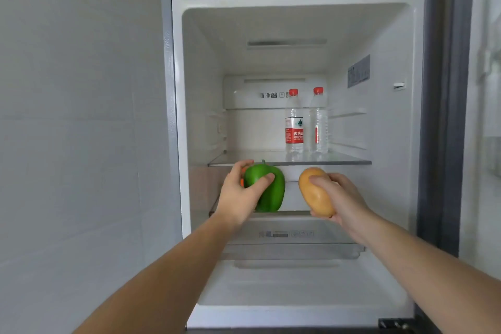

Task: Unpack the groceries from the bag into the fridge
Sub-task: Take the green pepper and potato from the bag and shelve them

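The fridge (pixel 176 116) stands open in front of me. My left hand (pixel 238 198) grips a green bell pepper (pixel 272 191), held in front of the gap under the upper glass shelf (pixel 244 161). A bit of something orange shows behind my left fingers; I cannot tell what it is. My right hand (pixel 343 199) holds a tan potato (pixel 314 195) at the same height, to the right of the pepper. Both items hang just above the lower shelf's front edge. The grocery bag is out of view.
Two water bottles with red caps (pixel 294 122) (pixel 318 119) stand on the upper shelf, right of centre. A drawer front (pixel 284 234) lies below the hands. The fridge door (pixel 482 116) is swung open on the right; a tiled wall (pixel 81 116) is on the left.
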### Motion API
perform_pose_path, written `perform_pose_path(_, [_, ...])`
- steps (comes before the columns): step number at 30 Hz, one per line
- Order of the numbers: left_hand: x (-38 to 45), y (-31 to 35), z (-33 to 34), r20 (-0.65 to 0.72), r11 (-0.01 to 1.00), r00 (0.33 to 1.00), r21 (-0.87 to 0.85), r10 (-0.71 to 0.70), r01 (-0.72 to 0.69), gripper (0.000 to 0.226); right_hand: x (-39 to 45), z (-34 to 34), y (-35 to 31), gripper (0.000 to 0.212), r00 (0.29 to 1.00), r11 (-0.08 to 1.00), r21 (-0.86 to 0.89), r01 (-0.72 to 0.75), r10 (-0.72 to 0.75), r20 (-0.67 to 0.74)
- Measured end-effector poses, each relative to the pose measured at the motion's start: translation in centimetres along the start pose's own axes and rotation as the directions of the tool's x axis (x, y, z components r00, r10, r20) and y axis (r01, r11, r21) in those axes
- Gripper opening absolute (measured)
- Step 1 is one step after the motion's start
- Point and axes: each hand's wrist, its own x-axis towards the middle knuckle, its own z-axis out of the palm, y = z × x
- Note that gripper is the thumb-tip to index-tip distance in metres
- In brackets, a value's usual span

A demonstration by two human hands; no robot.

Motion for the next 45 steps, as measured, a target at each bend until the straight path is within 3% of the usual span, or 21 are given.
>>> perform_pose_path(4, [4.8, 1.1, -1.5, -0.043, 0.987, 0.993, 0.125, 0.11, -0.103, 0.049, 3.2, 2.9, -2.6, 0.032, 0.994, 0.993, -0.044, 0.107, -0.105, 0.027])
perform_pose_path(10, [11.7, 1.0, -1.8, -0.005, 0.893, 0.963, 0.375, 0.269, -0.247, 0.051, 9.2, 5.7, -4.8, 0.05, 0.966, 0.94, -0.253, 0.229, -0.251, -0.057])
perform_pose_path(14, [14.6, -0.3, -1.4, -0.017, 0.836, 0.963, 0.501, 0.27, -0.226, 0.058, 12.7, 5.9, -5.1, 0.054, 0.954, 0.886, -0.415, 0.208, -0.278, -0.114])
perform_pose_path(17, [15.9, -1.3, -1.1, -0.04, 0.818, 0.966, 0.541, 0.254, -0.193, 0.061, 14.9, 5.8, -4.9, 0.054, 0.927, 0.786, -0.577, 0.221, -0.353, -0.127])
perform_pose_path(23, [17.5, -2.5, -0.4, -0.016, 0.709, 0.965, 0.681, 0.261, -0.181, 0.043, 18.5, 6.7, -4.0, 0.046, 0.93, 0.611, -0.743, 0.272, -0.366, 0.039])
perform_pose_path(27, [19.0, -2.5, -0.6, 0.008, 0.665, 0.978, 0.732, 0.209, -0.148, 0.046, 19.9, 8.2, -3.8, 0.04, 0.916, 0.551, -0.761, 0.341, -0.377, 0.138])
perform_pose_path(31, [19.6, -1.4, -1.0, 0.063, 0.493, 0.985, 0.859, 0.159, -0.135, 0.05, 20.4, 10.2, -3.8, 0.046, 0.91, 0.539, -0.737, 0.408, -0.308, 0.278])
perform_pose_path(35, [20.3, 0.8, -1.5, 0.175, 0.107, 0.976, 0.976, 0.13, -0.189, 0.049, 21.0, 11.5, -3.5, 0.057, 0.897, 0.469, -0.766, 0.439, -0.28, 0.342])
perform_pose_path(37, [20.6, 1.7, -1.7, 0.192, -0.008, 0.977, 0.981, 0.091, -0.192, 0.045, 21.3, 11.9, -3.3, 0.055, 0.887, 0.432, -0.777, 0.457, -0.289, 0.361])
perform_pose_path(41, [20.5, 2.3, -1.7, 0.159, -0.152, 0.986, 0.977, 0.042, -0.151, 0.03, 21.3, 12.7, -3.3, 0.041, 0.87, 0.439, -0.752, 0.491, -0.278, 0.406])
perform_pose_path(43, [20.4, 2.2, -1.9, 0.149, -0.167, 0.988, 0.976, 0.028, -0.142, 0.023, 21.3, 13.0, -3.3, 0.038, 0.867, 0.428, -0.754, 0.497, -0.279, 0.413])
perform_pose_path(45, [20.4, 2.2, -2.2, 0.139, -0.155, 0.99, 0.979, 0.016, -0.135, 0.022, 21.4, 13.2, -3.3, 0.05, 0.859, 0.395, -0.766, 0.508, -0.294, 0.419])
